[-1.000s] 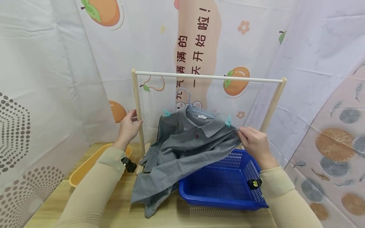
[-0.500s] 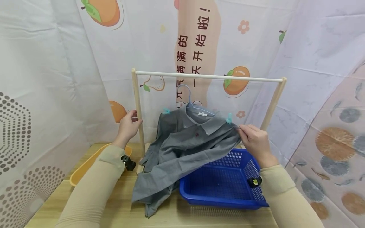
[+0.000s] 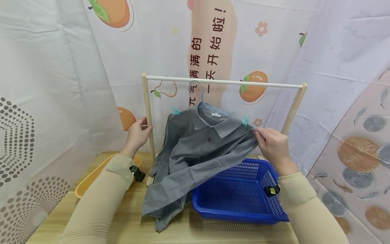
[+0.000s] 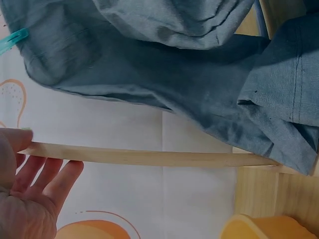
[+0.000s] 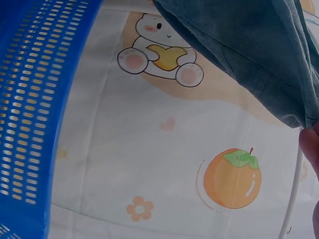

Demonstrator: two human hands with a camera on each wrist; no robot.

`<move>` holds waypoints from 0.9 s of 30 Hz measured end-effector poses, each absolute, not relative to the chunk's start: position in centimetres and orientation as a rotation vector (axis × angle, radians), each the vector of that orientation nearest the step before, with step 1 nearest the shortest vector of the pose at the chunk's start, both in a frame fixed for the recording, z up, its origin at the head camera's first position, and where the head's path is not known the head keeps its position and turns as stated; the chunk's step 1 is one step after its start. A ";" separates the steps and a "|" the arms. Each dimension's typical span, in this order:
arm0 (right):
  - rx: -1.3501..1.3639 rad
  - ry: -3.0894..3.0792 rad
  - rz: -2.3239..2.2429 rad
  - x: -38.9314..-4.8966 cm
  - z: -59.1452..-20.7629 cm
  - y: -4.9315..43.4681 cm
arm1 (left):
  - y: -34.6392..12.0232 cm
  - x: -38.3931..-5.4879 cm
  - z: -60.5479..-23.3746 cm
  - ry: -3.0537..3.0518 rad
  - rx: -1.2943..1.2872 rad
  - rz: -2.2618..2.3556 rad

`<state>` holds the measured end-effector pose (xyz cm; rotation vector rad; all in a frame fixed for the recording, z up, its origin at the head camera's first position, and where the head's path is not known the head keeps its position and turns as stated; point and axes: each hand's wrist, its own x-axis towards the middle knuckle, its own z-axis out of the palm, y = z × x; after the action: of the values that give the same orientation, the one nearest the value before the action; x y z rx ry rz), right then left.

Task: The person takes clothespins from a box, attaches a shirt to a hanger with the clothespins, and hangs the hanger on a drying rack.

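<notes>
A grey collared shirt (image 3: 210, 145) hangs on a light blue hanger (image 3: 202, 93), with turquoise clothespins (image 3: 245, 120) at both shoulders. The hanger's hook overlaps the white rail (image 3: 225, 82) of a small wooden clothes rack; whether they touch I cannot tell. My right hand (image 3: 273, 148) pinches the shirt at its right shoulder, lifting that sleeve sideways; the hanger's end there is hidden. My left hand (image 3: 137, 136) holds the rack's left post (image 4: 149, 156), thumb on one side and fingers on the other. The shirt's lower sleeve drapes down to the table.
A blue perforated basket (image 3: 240, 217) stands on the wooden table (image 3: 128, 220), partly under the shirt. At the left, behind my forearm, is a yellow tub (image 3: 91, 178). The rack's right post (image 3: 294, 108) rises behind my right hand. Printed curtains (image 3: 164, 44) enclose the back and sides.
The shirt and hanger have risen, bringing the hook from below the rail up to its height. My right hand has moved up slightly with the shoulder. The left hand stays on the post.
</notes>
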<state>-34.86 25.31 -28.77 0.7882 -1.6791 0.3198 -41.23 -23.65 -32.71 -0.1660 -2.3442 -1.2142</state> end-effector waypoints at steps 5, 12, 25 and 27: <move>0.767 -1.670 0.329 -34.9 -27.8 24.8 | -23.7 -41.1 -32.4 -2.336 -0.155 -1.197; 0.748 -1.654 0.339 -35.0 -26.6 24.1 | -23.7 -40.7 -32.2 -2.349 -0.148 -1.202; 0.729 -1.670 0.376 -35.1 -25.8 23.2 | -23.8 -40.7 -32.2 -2.355 -0.151 -1.216; 0.717 -1.676 0.392 -35.3 -25.7 22.9 | -23.8 -40.7 -32.3 -2.355 -0.148 -1.215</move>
<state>-35.27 22.92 -25.73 0.7170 -1.6760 0.3917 -40.72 -23.80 -32.26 -0.1477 -2.3555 -1.2149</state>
